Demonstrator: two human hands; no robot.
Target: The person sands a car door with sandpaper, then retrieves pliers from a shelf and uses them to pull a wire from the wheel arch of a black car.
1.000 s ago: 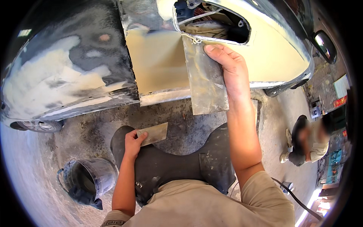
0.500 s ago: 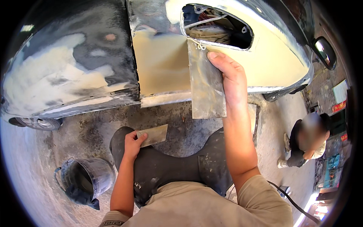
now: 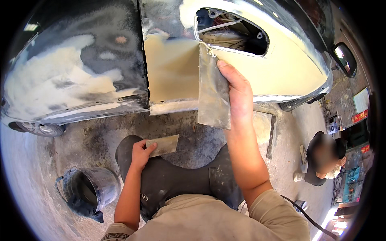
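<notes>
Hands are both full: the right hand (image 3: pixel 240 92) grips a big smeared gray sheet (image 3: pixel 213 90) by its edge, up at the yellowish car panel (image 3: pixel 287 74) just below the oblong opening (image 3: pixel 235 38), and the left hand (image 3: pixel 141 155) pinches a smaller plate (image 3: pixel 166 145) over the left thigh (image 3: pixel 128 149). Down left there's a bucket (image 3: pixel 107 181) with dark cloth (image 3: pixel 85 209) over its rim, and another person (image 3: pixel 321 162) is way off right.

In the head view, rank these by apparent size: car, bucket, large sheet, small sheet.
Largest to smallest:
1. Car
2. Bucket and large sheet in the right hand: too alike to rank
3. Small sheet in the left hand
</notes>
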